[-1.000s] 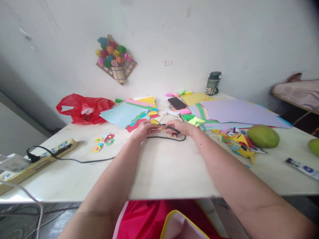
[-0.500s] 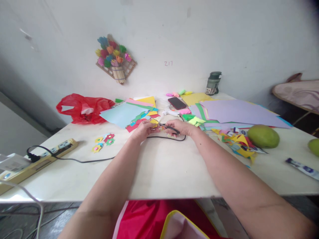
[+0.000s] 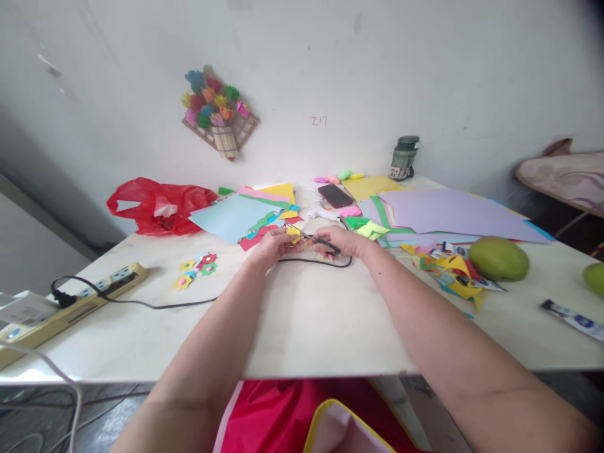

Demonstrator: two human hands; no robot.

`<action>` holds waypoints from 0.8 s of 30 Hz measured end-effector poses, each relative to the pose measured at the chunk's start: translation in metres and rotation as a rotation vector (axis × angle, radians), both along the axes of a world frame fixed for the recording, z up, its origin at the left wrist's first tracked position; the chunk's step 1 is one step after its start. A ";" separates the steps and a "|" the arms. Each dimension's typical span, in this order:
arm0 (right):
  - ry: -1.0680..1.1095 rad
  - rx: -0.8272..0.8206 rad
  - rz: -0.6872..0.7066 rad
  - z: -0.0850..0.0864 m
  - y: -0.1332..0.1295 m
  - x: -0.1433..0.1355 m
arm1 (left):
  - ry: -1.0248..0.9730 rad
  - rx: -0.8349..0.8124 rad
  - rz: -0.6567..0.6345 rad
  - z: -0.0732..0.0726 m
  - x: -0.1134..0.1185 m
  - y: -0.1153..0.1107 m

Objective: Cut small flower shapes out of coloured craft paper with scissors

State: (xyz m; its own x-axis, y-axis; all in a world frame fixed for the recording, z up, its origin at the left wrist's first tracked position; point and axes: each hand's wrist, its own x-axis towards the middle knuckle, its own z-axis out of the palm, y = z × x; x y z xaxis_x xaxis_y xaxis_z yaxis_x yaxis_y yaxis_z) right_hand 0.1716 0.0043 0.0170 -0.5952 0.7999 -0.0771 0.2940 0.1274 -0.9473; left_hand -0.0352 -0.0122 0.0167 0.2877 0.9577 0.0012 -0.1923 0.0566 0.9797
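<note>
Near the middle of the table, my left hand (image 3: 272, 247) pinches a small piece of yellow paper (image 3: 293, 235). My right hand (image 3: 340, 241) grips a pair of scissors with dark handles (image 3: 328, 245), its blades pointing left towards the yellow paper. Whether the blades touch the paper I cannot make out. Just behind my hands lie a white glue gun (image 3: 323, 214) and red, green and blue paper scraps (image 3: 258, 231). A black cord (image 3: 316, 262) runs under and in front of both hands. Small paper flowers (image 3: 197, 267) lie in a cluster to the left.
Coloured paper sheets (image 3: 453, 214) are stacked at right and a phone (image 3: 335, 195) lies at the back. A red plastic bag (image 3: 160, 204) and power strip (image 3: 113, 281) are at left. Cut scraps (image 3: 453, 270), a green mango (image 3: 499, 258) and a bottle (image 3: 404, 157) stand at right.
The yellow paper in my left hand has turned slightly and shows a little more of its face. The scissors have shifted only a little; everything else is as before.
</note>
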 end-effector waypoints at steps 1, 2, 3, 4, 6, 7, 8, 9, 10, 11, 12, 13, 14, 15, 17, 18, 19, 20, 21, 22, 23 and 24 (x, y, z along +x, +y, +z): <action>-0.002 0.001 0.002 0.000 0.000 0.000 | 0.006 -0.002 0.000 0.000 0.000 0.000; -0.005 0.005 0.003 0.000 0.001 0.001 | 0.011 -0.001 0.004 0.001 -0.001 0.000; -0.007 0.010 0.003 0.001 0.000 0.001 | 0.014 -0.001 0.011 0.001 -0.001 -0.001; -0.009 0.013 0.005 0.002 -0.001 0.001 | 0.016 0.000 0.020 0.001 -0.001 -0.001; -0.015 0.009 -0.002 0.005 -0.003 0.000 | 0.016 0.005 0.038 0.001 -0.002 0.000; -0.019 0.004 -0.008 0.006 -0.005 0.000 | 0.017 0.008 0.042 0.001 -0.002 0.000; -0.031 -0.005 -0.016 0.008 -0.006 0.000 | 0.018 0.010 0.041 0.000 -0.003 0.001; -0.040 -0.008 -0.021 0.010 -0.008 -0.001 | 0.021 0.011 0.037 0.000 -0.003 0.001; -0.047 -0.011 -0.026 0.011 -0.009 -0.001 | 0.026 0.013 0.028 -0.001 -0.004 0.002; -0.050 -0.013 -0.029 0.012 -0.010 -0.001 | 0.032 0.016 0.019 -0.002 -0.004 0.002; -0.049 -0.012 -0.032 0.013 -0.012 -0.002 | 0.039 0.020 0.008 -0.002 -0.004 0.003; -0.044 -0.013 -0.036 0.014 -0.013 -0.002 | 0.046 0.026 -0.002 -0.002 -0.005 0.003; -0.037 -0.013 -0.040 0.015 -0.014 -0.002 | 0.053 0.030 -0.011 -0.003 -0.005 0.003; -0.031 -0.013 -0.043 0.016 -0.015 -0.003 | 0.060 0.033 -0.019 -0.003 -0.005 0.003; -0.023 -0.007 -0.045 0.018 -0.017 -0.003 | 0.071 0.036 -0.030 -0.002 -0.005 0.002; -0.022 -0.002 -0.044 0.018 -0.017 -0.003 | 0.074 0.038 -0.036 -0.002 -0.005 0.001; -0.022 0.003 -0.042 0.018 -0.017 -0.003 | 0.075 0.040 -0.042 -0.002 -0.005 0.001; -0.022 0.007 -0.040 0.017 -0.016 -0.003 | 0.075 0.043 -0.048 -0.001 -0.005 0.001; -0.023 0.011 -0.038 0.016 -0.015 -0.003 | 0.074 0.045 -0.052 -0.001 -0.005 0.001; -0.024 0.014 -0.035 0.014 -0.013 -0.002 | 0.073 0.048 -0.056 -0.001 -0.005 0.001; -0.023 0.018 -0.030 0.013 -0.011 -0.002 | 0.071 0.049 -0.057 -0.002 -0.006 0.001; -0.021 0.027 -0.025 0.011 -0.010 -0.002 | 0.070 0.049 -0.057 -0.002 -0.006 0.001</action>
State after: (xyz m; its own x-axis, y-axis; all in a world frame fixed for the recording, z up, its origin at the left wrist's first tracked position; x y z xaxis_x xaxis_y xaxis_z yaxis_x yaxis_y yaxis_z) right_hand 0.1699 -0.0056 0.0280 -0.5738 0.8162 -0.0677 0.3175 0.1455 -0.9370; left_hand -0.0409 -0.0109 0.0148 0.3428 0.9391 0.0255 -0.1211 0.0172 0.9925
